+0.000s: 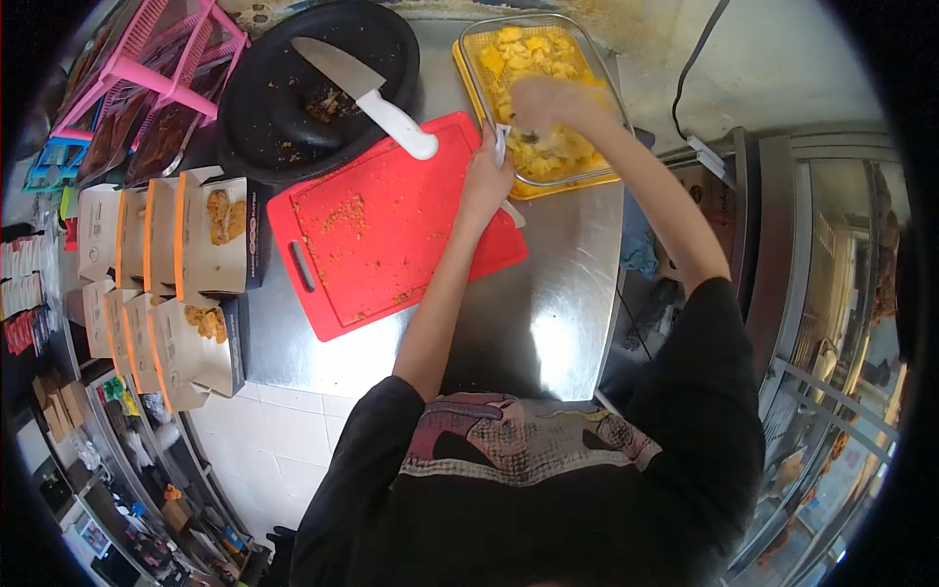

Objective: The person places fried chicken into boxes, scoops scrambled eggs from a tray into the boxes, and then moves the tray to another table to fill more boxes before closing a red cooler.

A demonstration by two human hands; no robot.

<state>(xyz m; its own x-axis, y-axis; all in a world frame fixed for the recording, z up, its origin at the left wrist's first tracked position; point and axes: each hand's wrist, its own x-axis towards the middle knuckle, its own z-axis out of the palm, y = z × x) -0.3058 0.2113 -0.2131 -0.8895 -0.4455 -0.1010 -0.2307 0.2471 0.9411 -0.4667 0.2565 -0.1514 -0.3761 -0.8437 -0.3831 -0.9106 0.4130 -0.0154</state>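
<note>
The right hand (548,103) is reaching into the glass dish (599,88), which is sitting on a yellow tray (533,189) at the far edge of the steel desk (548,293). The fingers are curling down among the yellow fried pieces (528,54) that are filling the dish. The hand is blurring with motion, so I cannot tell whether its grip is closing on a piece or lying loose.

The left hand (486,181) is resting at the far right corner of the red cutting board (391,225), just beside the dish. Its grip is looking closed around a thin white utensil (502,145), which is showing on both sides of the hand.

The pieces are probably handling as light, soft inside and crumbly at the crust, likely a little greasy. A gentle pinch across the sides of one chunk would be suiting them better than a squeeze. The dish itself is likely heavy, stiff, smooth and breakable, best taken by its rim along both long sides.

A white-handled knife (367,88) is lying with its blade over a black oval tray (274,108) at the far left of the desk, its handle overhanging the board. Open takeaway boxes (210,235), some holding fried pieces, are standing in rows along the left edge, with a pink rack (147,59) beyond them.
</note>
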